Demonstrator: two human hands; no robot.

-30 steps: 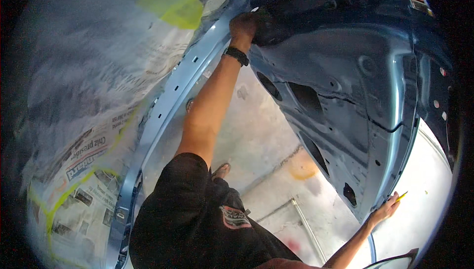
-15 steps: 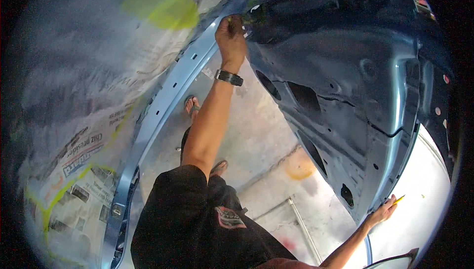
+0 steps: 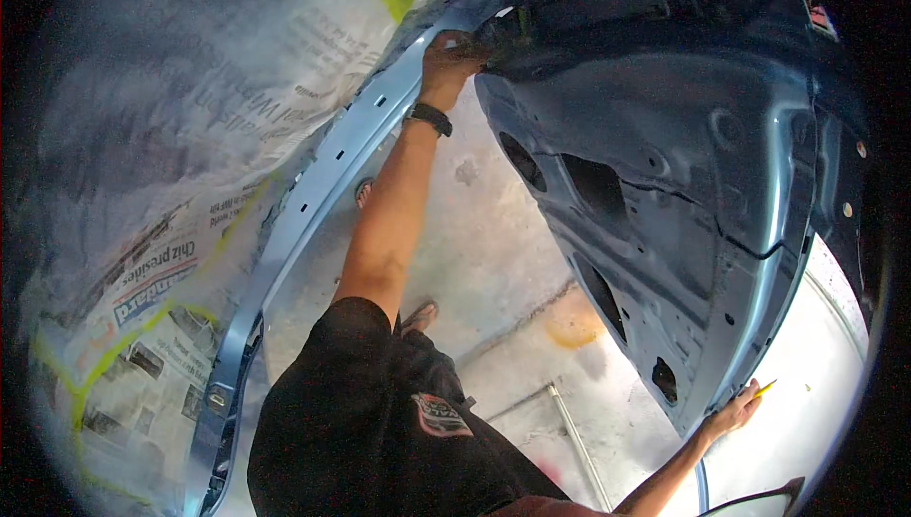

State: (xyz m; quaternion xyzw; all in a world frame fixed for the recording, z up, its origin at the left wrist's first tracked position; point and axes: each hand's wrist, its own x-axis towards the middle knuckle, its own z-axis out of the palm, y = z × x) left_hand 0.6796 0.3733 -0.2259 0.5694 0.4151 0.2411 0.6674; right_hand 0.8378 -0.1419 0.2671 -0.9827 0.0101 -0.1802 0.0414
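A blue-grey car door [image 3: 664,204] stands open, its bare inner side with cut-out holes facing me. To its left runs the light-blue door frame [image 3: 342,152] of the car body. My left hand [image 3: 451,62], with a black watch [image 3: 429,120] on the wrist, reaches up into the hinge gap between frame and door. Its fingers are bent and partly lost in shadow; what they hold is hidden. My right hand [image 3: 733,415] is closed around the door's edge at the lower right. A thin yellow pointed thing [image 3: 767,388] sticks out by its fingertips.
Newspaper masking [image 3: 180,194] with yellow-green overspray covers the car body at left. Below lies a pale, paint-stained floor [image 3: 512,261] with a light pole [image 3: 579,446] on it. My sandalled foot [image 3: 419,316] stands between door and frame. A white surface [image 3: 788,403] lies beyond the door.
My left hand has turned and its fingers have gone further right into the hinge gap. The view has shifted slightly. My right hand stays at the door's edge.
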